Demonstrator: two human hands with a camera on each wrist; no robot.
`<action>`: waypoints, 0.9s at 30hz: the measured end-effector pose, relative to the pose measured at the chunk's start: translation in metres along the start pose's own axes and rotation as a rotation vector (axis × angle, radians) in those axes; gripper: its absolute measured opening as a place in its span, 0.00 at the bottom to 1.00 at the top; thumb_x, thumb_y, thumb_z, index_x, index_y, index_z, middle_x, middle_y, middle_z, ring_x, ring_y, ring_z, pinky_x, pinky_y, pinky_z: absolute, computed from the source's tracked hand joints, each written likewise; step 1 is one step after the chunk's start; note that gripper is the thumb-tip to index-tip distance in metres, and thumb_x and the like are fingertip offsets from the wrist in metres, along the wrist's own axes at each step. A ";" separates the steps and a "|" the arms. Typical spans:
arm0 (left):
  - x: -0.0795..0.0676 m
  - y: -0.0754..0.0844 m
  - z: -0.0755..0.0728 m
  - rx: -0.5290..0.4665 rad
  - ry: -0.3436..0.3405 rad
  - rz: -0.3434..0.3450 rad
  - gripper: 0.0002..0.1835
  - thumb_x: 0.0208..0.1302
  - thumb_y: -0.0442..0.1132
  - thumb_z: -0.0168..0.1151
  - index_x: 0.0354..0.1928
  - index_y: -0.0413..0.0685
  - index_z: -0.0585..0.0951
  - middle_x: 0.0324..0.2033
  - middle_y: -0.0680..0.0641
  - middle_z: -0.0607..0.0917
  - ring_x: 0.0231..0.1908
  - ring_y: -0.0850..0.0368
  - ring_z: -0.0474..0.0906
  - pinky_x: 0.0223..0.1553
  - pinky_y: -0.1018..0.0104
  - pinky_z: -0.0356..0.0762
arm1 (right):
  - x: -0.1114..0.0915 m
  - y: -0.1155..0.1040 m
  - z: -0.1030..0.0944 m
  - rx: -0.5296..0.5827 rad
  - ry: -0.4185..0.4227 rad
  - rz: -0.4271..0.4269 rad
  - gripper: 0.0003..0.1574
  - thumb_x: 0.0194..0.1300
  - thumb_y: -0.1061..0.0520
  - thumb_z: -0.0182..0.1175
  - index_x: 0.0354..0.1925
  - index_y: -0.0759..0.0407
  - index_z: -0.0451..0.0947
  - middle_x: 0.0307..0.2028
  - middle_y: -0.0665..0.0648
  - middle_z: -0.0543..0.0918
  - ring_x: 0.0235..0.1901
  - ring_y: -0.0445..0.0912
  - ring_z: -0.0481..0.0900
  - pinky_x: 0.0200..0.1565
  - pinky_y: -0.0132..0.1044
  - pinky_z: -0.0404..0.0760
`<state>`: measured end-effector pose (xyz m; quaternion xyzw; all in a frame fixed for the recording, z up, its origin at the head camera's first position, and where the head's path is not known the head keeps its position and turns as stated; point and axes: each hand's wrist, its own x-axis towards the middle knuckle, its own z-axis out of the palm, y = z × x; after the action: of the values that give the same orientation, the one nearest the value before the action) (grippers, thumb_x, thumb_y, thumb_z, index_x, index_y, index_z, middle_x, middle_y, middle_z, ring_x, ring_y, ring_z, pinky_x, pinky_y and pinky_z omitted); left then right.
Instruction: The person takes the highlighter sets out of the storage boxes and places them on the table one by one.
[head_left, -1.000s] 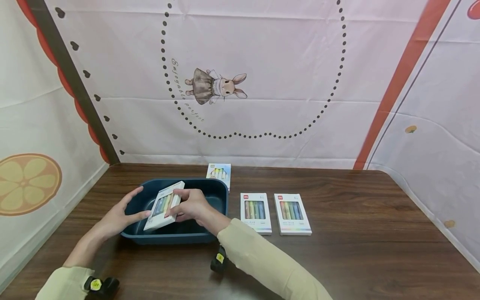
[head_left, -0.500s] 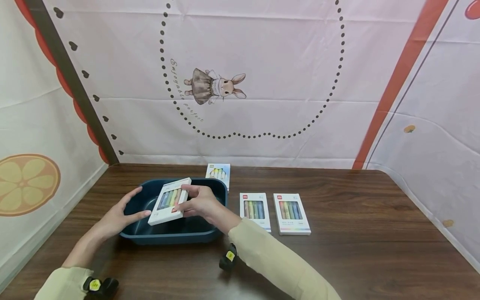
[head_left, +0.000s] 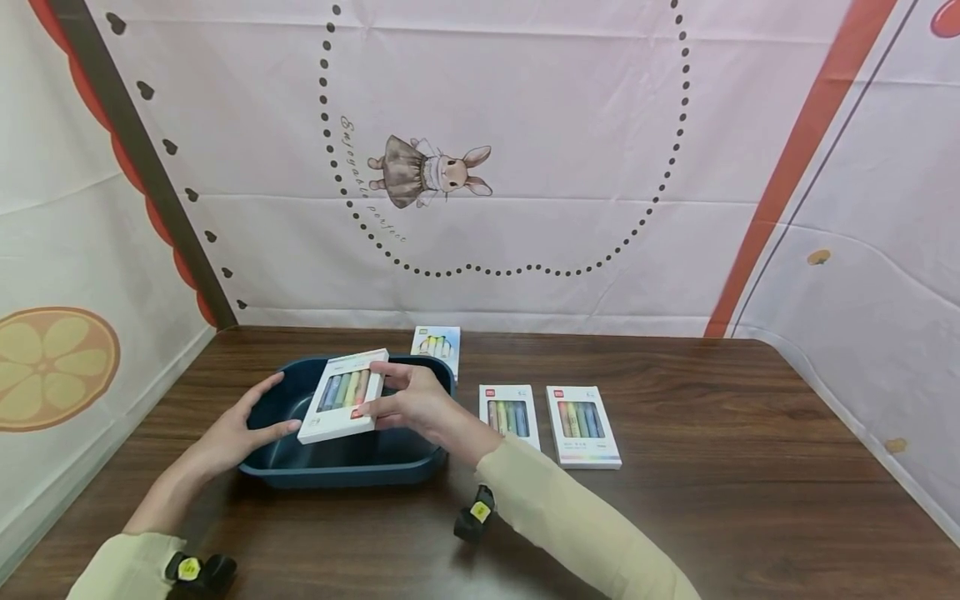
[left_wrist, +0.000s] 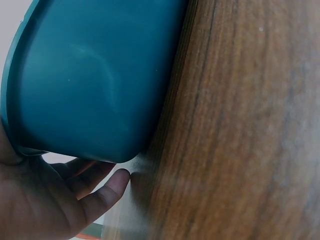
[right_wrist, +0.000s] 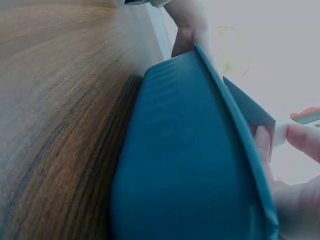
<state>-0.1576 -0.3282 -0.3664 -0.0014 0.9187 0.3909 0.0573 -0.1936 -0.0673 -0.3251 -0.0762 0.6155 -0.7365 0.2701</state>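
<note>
My right hand (head_left: 423,406) pinches a white box of crayons (head_left: 345,392) by its right edge, thumb on the front face. Coloured sticks show through the box's window. The box is tilted over the dark blue plastic tub (head_left: 337,477), its top about level with the far rim. My left hand (head_left: 234,435) holds the tub's left end, thumb over the rim and the other fingers along the outside. In the left wrist view, fingers (left_wrist: 102,197) curl beside the tub's end wall. The right wrist view shows the box's edge (right_wrist: 254,111) above the rim.
Two similar crayon boxes, one (head_left: 512,417) partly behind the right forearm and one (head_left: 583,427) farther right, lie on the brown wooden table (head_left: 720,467). Another box (head_left: 437,346), with a blue-and-white front, lies behind the tub. A printed cloth (head_left: 555,150) hangs at the table's back edge.
My right hand has moved up and to the right with the crayon box, which has risen out of the tub and turned more upright. My left hand and the tub stay in place.
</note>
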 end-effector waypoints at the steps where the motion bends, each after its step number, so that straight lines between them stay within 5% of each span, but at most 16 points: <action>1: 0.000 0.000 0.000 0.001 0.000 0.000 0.48 0.60 0.53 0.57 0.71 0.49 0.38 0.65 0.25 0.41 0.59 0.22 0.43 0.48 0.23 0.48 | -0.001 -0.001 -0.001 0.010 -0.002 -0.002 0.35 0.52 0.71 0.63 0.59 0.56 0.70 0.56 0.59 0.70 0.38 0.49 0.80 0.41 0.43 0.81; 27: 0.000 0.001 0.000 0.015 0.004 -0.003 0.49 0.60 0.55 0.58 0.71 0.48 0.38 0.65 0.25 0.42 0.58 0.22 0.44 0.48 0.24 0.50 | -0.037 -0.017 -0.020 0.008 -0.073 -0.044 0.36 0.53 0.74 0.61 0.59 0.56 0.69 0.56 0.59 0.70 0.42 0.50 0.79 0.45 0.45 0.79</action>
<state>-0.1580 -0.3274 -0.3661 -0.0030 0.9217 0.3840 0.0558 -0.1765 -0.0297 -0.3056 -0.1154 0.6005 -0.7414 0.2766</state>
